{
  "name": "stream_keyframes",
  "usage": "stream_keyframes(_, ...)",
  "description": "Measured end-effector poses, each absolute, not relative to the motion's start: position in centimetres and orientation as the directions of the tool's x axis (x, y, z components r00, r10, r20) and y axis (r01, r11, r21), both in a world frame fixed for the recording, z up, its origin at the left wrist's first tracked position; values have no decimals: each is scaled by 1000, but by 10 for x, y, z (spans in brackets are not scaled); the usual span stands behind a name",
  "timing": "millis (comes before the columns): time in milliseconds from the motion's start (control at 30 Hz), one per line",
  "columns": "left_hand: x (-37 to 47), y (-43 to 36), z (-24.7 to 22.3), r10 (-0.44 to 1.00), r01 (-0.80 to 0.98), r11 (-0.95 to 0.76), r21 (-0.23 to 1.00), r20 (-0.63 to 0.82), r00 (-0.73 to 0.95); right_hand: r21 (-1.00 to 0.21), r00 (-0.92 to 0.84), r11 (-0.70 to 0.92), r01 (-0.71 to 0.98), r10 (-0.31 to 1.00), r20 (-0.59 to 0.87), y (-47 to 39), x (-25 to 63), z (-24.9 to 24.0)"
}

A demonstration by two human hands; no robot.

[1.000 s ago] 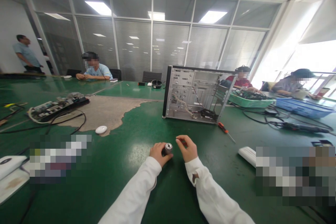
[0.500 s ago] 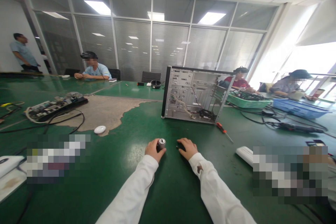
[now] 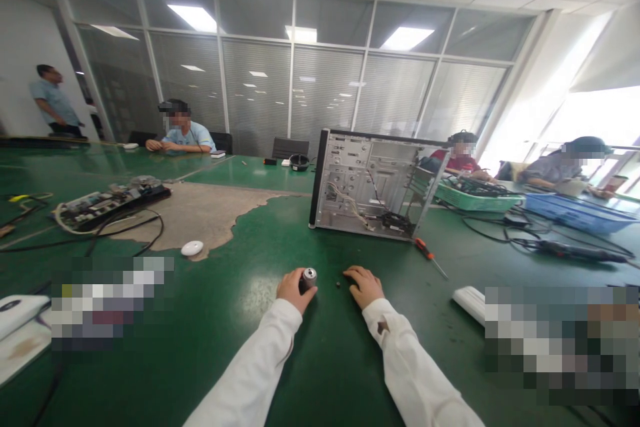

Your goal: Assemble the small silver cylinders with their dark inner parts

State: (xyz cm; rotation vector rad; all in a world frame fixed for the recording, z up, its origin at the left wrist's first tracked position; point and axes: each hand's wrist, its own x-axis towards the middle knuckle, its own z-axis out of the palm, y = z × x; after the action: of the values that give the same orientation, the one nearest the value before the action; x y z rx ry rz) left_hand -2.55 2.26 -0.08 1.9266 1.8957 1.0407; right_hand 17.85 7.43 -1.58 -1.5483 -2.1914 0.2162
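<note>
My left hand (image 3: pixel 293 291) is closed around a small silver metal cylinder (image 3: pixel 310 277), which stands upright on the green table (image 3: pixel 240 373). Its round top faces up and has a dark spot in the middle; the fingers hide part of its side. A tiny dark piece (image 3: pixel 338 285) lies on the tabletop between my hands. Just right of that piece, my right hand (image 3: pixel 366 285) rests low over the table with its fingers apart, not touching the piece and holding nothing that I can see.
Beyond my hands stands an open computer case (image 3: pixel 370 183), with a screwdriver (image 3: pixel 431 257) at its right corner. A white round lid-like thing (image 3: pixel 192 249) lies left. Green (image 3: pixel 477 201) and blue baskets (image 3: pixel 580 210) and cables are at right. Several people are around.
My right hand has drawn slightly right, away from the tiny dark piece, leaving it lying on the table. My left hand keeps the metal cylinder in nearly the same place.
</note>
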Motion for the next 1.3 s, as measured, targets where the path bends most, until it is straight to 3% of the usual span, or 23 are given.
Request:
stream_keyframes(400, -25, 24, -2, 932, 806, -122, 579, 346, -107, -368, -273, 366, 855, 920, 282, 73, 178, -16)
stream_keyframes(500, -26, 24, -1, 939, 824, -85, 560, 320, -121, -402, -229, 363, 841, 910, 345, 71, 179, -14)
stream_keyframes(633, -27, 22, 0, 953, 836, -71, 545, 284, -104, -486, -247, 496, 720, 837, 489, 60, 168, -9)
stream_keyframes(767, -25, 18, 0, 962, 823, -156, 546, 273, 1, -557, -360, 613, 560, 786, 503, 38, 142, -8)
stream_keyframes(1000, -19, 12, 0, 912, 707, -408, 578, 292, 288, -584, -349, 535, 611, 844, 408, 11, 132, -2)
stream_keyframes(1200, -17, 12, -2, 907, 688, -419, 592, 310, 286, -585, -339, 519, 623, 853, 396, -42, 182, 3)
stream_keyframes(1300, -17, 13, -3, 913, 679, -406, 612, 312, 264, -592, -194, 447, 670, 876, 441, -73, 225, -10)
